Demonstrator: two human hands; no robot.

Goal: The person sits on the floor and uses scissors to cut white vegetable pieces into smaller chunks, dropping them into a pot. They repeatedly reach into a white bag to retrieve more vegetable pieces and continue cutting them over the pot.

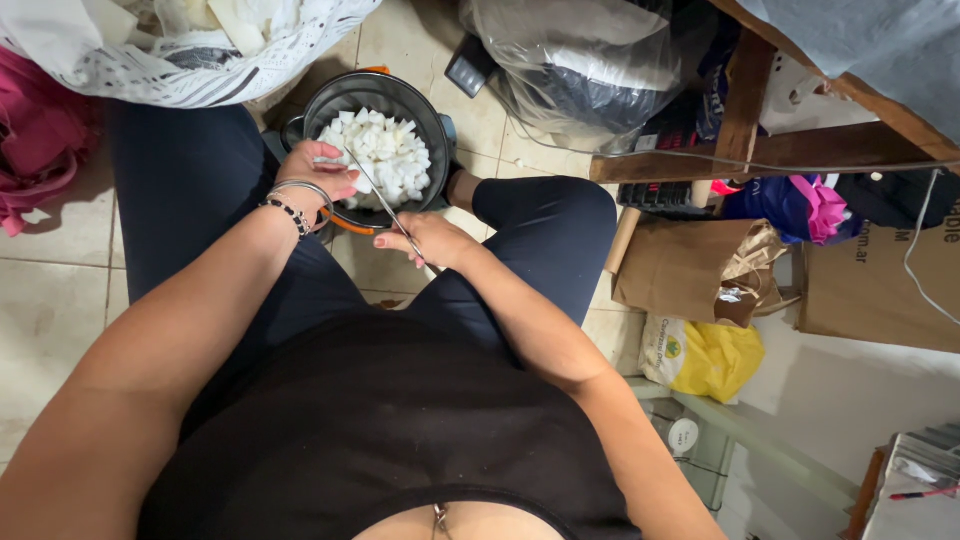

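Left hand (318,170), bracelets at the wrist, has its fingers closed on a small white piece over the near rim of the pot (435,125). The pot sits on the tiled floor between the person's knees, filled with white cubes (385,155). Right hand (432,240) grips a knife (375,195), blade angled toward the left hand.

Cluttered home storeroom: tiled floor (50,310), paper bags (690,270), wooden shelf (790,150).

The knife (385,205) handle is hidden inside the right hand (432,240).
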